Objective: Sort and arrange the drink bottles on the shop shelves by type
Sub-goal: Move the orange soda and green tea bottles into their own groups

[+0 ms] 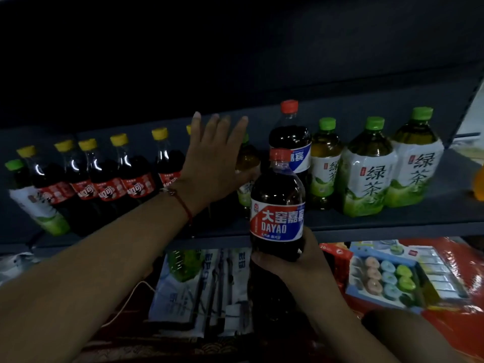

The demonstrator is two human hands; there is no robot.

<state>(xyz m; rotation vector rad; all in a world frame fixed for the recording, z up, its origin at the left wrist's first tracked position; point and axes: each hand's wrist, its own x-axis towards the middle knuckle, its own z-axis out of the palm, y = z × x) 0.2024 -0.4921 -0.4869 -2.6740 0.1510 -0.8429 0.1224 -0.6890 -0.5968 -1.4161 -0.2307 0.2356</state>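
Observation:
My right hand (pixel 293 260) grips the base of a dark Dayao soda bottle (pixel 277 205) with a red cap, holding it upright in front of the shelf edge (pixel 366 227). A second Dayao bottle (pixel 290 137) stands on the shelf behind it. My left hand (pixel 214 158) reaches over the shelf with fingers straight and spread, its thumb touching a green tea bottle (pixel 246 169) that it partly hides. Several yellow-capped cola bottles (pixel 110 176) stand to the left, with one green tea bottle (pixel 28 197) at the far left. Three green tea bottles (pixel 366 169) stand to the right.
An orange drink bottle (pixel 478 184) shows at the right edge. Below the shelf lie white and blue packs (pixel 199 292), a blue box of round sweets (pixel 385 279) and red packaging (pixel 463 268). The upper part of the view is dark.

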